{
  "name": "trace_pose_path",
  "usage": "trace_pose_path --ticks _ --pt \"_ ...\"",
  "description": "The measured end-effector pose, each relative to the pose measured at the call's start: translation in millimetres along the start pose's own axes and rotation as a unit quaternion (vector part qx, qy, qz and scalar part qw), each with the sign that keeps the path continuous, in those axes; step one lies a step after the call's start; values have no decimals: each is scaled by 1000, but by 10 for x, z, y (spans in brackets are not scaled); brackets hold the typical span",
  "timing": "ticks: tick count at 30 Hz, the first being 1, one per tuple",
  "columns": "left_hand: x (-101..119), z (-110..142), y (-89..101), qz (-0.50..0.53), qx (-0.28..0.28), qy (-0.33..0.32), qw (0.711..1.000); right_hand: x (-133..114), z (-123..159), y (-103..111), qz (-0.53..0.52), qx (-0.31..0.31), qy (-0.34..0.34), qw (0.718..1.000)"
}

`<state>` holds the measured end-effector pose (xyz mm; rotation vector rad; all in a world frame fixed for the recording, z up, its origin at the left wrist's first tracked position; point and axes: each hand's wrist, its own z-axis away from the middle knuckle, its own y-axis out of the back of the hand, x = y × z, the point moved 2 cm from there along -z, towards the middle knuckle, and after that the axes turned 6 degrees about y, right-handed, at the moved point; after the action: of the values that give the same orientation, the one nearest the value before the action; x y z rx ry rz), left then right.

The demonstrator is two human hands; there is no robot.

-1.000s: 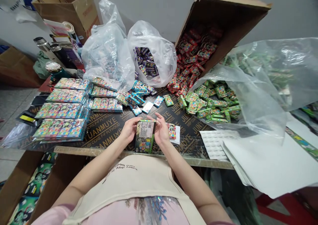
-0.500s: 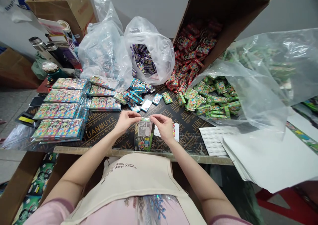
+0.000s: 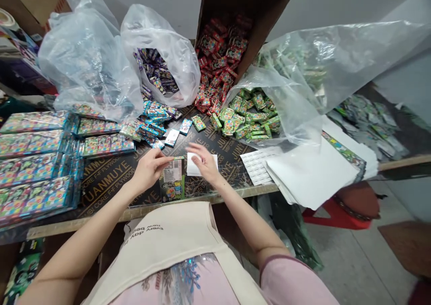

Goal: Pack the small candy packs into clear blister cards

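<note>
My left hand (image 3: pixel 150 168) is closed at the top edge of a black and green printed packet (image 3: pixel 172 190), thumb and fingertips pinched there. A pale printed label with a barcode covers the packet's upper part. To its right, my right hand (image 3: pixel 206 165) is off the packet with its fingers apart and slightly blurred. It hovers over white cards (image 3: pixel 192 169), which it partly hides. Beyond the hands lie small blue boxes (image 3: pixel 152 128), a white-faced box (image 3: pixel 172 137) and a single green box (image 3: pixel 199 123).
Stacks of wrapped box sets (image 3: pixel 33 161) stand at left. Behind are a plastic bag of purple boxes (image 3: pixel 156 74), a carton (image 3: pixel 266 9) spilling red boxes (image 3: pixel 218 63), and a bag of green boxes (image 3: pixel 247 116). White sheets (image 3: pixel 303 175) overhang the table edge at right.
My right hand has let go of the packet's top edge and moved right, its fingers spreading. My left hand stays at that edge. The view has turned to the right.
</note>
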<state>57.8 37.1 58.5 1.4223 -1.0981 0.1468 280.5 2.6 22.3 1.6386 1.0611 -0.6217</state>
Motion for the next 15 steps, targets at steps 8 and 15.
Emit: trace_pose_path --ticks 8,15 --pt "-20 -4 -37 33 5 21 999 699 328 267 261 -162 -39 951" --pt "-78 3 -82 53 32 21 998 832 376 372 296 -92 -80 947"
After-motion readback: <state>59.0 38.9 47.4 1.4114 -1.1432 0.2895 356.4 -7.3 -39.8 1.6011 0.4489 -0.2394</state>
